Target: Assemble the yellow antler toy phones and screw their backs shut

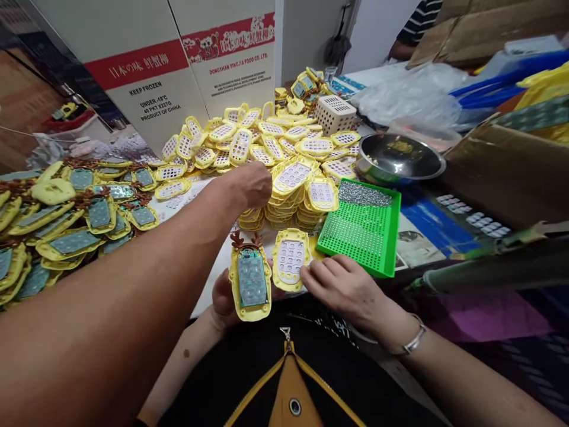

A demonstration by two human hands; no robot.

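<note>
My left hand (223,301) grips a yellow toy phone shell with a green circuit board (253,279) and brown antlers at its top; part of this hand is hidden behind the shell. My right hand (344,284), fingers closed, pinches the edge of a second yellow shell half (291,260) lined with a pale button pad. The two halves are side by side, apart. Another person's arm (169,261) crosses over my left forearm, its closed hand (255,184) beside the stacked shells (291,178); whether it holds anything is hidden.
A green perforated tray (359,237) holds many small metallic pieces. Behind it stand a steel bowl (400,157) and a beige basket (335,114). Piled shells with boards (95,210) lie left. Button-pad shells (240,145) heap against a white carton (146,65).
</note>
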